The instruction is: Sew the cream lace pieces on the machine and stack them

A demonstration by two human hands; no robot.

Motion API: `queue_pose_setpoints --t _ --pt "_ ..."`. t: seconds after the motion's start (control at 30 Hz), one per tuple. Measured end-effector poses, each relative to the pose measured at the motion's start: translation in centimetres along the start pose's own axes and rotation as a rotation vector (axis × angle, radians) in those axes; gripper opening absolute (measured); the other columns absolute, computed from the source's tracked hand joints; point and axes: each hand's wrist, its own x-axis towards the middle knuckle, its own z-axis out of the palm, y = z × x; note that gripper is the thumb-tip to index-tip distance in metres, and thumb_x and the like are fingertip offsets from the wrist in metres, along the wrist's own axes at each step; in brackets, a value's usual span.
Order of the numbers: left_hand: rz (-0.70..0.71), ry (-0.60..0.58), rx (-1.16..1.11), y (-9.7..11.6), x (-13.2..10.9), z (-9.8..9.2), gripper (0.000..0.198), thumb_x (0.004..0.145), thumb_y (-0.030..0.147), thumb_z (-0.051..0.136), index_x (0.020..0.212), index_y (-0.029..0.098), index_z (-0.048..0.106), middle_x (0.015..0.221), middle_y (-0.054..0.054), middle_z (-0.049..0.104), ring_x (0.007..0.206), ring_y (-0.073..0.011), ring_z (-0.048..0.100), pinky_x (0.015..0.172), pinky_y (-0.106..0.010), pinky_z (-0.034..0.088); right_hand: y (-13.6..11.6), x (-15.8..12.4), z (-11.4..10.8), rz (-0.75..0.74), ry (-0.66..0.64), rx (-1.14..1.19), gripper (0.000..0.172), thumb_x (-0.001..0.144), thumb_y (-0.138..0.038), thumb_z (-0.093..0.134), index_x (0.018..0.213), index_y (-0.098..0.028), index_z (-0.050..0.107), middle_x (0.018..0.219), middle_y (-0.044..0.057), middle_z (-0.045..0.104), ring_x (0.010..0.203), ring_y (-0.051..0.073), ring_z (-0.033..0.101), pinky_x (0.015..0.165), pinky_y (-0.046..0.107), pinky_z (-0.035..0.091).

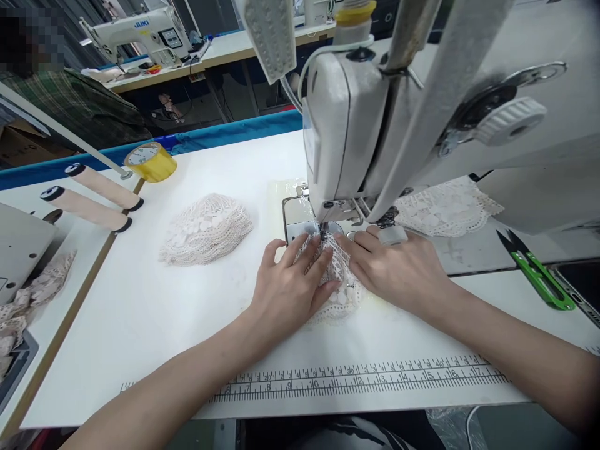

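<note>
A cream lace piece [344, 297] lies under the needle area of the white sewing machine [347, 119]. My left hand [293, 290] rests on its left side, fingers spread and flat, tips close to the presser foot [323, 230]. From the right, my right hand [398, 262] has its fingers bent and close together on the lace's edge beside the foot; its thumb side is partly hidden. The needle tip cannot be made out. Left of my hands sits a stack of lace pieces [206, 230]. Another lace piece [447, 206] lies behind my right hand.
Green thread snips [539, 275] and a dark phone-like object [579, 284] lie at right. Two thread cones [89, 209] and yellow tape [152, 162] stand at left. A printed ruler [337, 381] runs along the front edge. Beyond are a person [75, 106] and another sewing machine [140, 37].
</note>
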Motion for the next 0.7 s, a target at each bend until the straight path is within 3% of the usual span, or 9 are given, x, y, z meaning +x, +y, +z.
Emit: queue_pose_setpoints --t 0.3,0.47,0.57,0.7 --pt "-0.03 -0.026 -0.023 -0.3 0.2 0.4 0.04 0.098 0.041 0.046 0.13 0.019 0.058 0.133 -0.009 0.061 0.126 -0.0274 0.052 0.097 -0.046 0.036 0.2 0.4 0.1 0.024 -0.022 0.024 0.035 0.092 -0.014 0.047 0.122 -0.015 0.065 0.086 0.008 0.073 0.072 0.018 0.059 0.056 0.032 0.028" --pt "-0.003 0.009 -0.026 -0.5 0.3 -0.7 0.042 0.097 0.046 0.047 0.127 0.019 0.059 0.13 -0.009 0.063 0.118 -0.0272 0.056 0.093 -0.045 0.036 0.8 0.2 -0.7 0.06 0.035 0.169 0.027 0.094 -0.024 0.048 0.104 -0.02 0.073 0.076 0.005 0.07 0.057 0.015 0.053 0.054 0.031 0.027" --pt "0.066 0.011 -0.09 -1.0 0.2 -2.4 0.036 0.092 0.049 0.055 0.107 0.018 0.066 0.108 -0.006 0.072 0.085 -0.0198 0.065 0.075 -0.038 0.04 1.6 0.1 -1.9 0.054 -0.113 0.5 0.02 0.09 -0.034 0.055 0.093 -0.023 0.072 0.076 0.0 0.068 0.052 0.012 0.049 0.05 0.029 0.027" --pt "0.189 -0.226 -0.152 -1.1 -0.2 -3.8 0.028 0.088 0.045 0.061 0.09 0.017 0.066 0.099 -0.004 0.069 0.062 -0.0144 0.06 0.059 -0.033 0.04 2.5 0.0 -2.8 -0.044 -0.358 0.838 0.006 0.086 -0.03 0.064 0.086 -0.024 0.066 0.093 -0.003 0.065 0.062 0.011 0.054 0.052 0.026 0.031"
